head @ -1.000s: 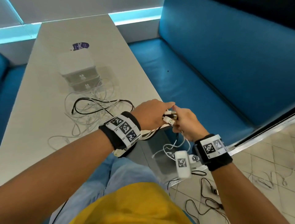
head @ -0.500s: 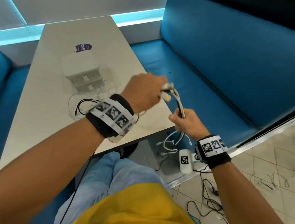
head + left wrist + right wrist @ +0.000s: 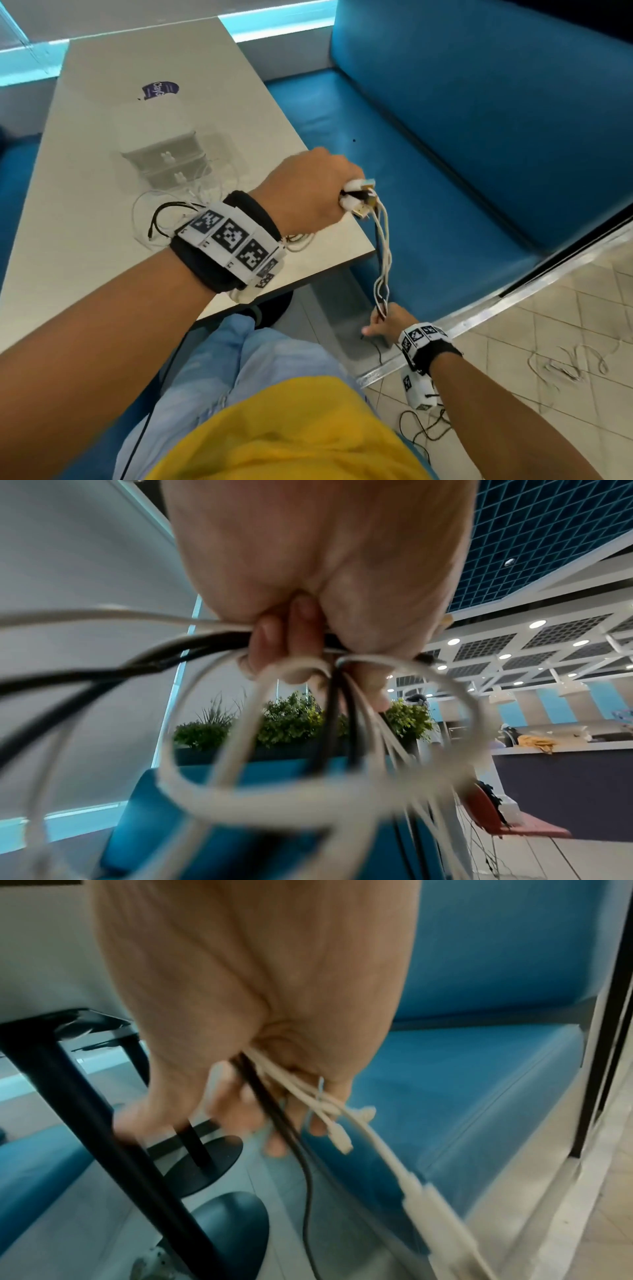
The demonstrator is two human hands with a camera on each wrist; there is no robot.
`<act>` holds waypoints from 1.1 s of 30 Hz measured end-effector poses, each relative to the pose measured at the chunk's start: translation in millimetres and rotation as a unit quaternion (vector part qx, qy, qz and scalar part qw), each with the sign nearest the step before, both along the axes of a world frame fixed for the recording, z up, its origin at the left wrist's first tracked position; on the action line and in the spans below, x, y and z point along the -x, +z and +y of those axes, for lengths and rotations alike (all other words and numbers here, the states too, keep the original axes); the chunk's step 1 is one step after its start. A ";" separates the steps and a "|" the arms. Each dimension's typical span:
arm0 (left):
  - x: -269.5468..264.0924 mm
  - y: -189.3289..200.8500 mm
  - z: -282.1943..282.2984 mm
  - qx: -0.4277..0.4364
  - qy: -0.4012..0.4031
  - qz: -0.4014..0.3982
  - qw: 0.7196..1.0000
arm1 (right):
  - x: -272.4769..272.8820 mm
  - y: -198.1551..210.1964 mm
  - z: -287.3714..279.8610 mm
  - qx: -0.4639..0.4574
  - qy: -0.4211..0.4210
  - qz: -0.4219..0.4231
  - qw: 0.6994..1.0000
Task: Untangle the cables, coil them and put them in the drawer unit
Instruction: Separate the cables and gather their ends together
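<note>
— Where are the cables (image 3: 383, 253)?
— Stretched between both fists: left hand (image 3: 308, 192) grips the plugs; right hand (image 3: 385, 322), at its five o'clock, clasps the far ends.
— The drawers (image 3: 164, 161)?
— On the table (image 3: 102, 144), at ten.

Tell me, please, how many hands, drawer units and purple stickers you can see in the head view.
Hands: 2, the left hand and the right hand, both gripping the cable bundle
Drawer unit: 1
Purple sticker: 1
Total: 4

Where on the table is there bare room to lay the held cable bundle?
Bare tabletop lies left of the loose cables, and more beyond the purple sticker. It is crowded between the drawer unit and the left hand.
</note>
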State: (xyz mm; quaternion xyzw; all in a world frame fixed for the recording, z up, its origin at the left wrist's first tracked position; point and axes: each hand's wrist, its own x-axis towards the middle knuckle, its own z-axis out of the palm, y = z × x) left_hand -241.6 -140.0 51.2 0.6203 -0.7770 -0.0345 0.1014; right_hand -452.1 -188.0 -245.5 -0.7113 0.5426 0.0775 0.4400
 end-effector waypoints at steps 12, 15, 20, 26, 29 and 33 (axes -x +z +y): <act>6.0 -37.1 15.5 -0.103 0.123 0.416 0.895 | 15.2 137.3 -65.7 0.128 0.058 0.024 0.990; 2.6 -48.3 26.9 -0.112 0.164 0.455 0.868 | -36.3 203.4 -33.3 0.087 0.005 -0.272 0.958; -15.3 -48.7 49.2 -0.131 0.204 0.460 0.854 | -124.1 268.2 21.8 0.129 0.146 -0.354 0.915; -41.6 -52.5 77.5 -0.115 0.254 0.416 0.865 | -185.9 265.9 47.8 0.208 0.294 -0.215 0.908; -55.5 -56.7 88.1 -0.082 0.296 0.397 0.865 | -204.5 260.2 58.7 0.223 0.308 -0.213 0.900; -67.5 -59.1 101.3 -0.036 0.328 0.457 0.826 | -232.6 255.7 68.5 0.207 0.319 -0.237 0.894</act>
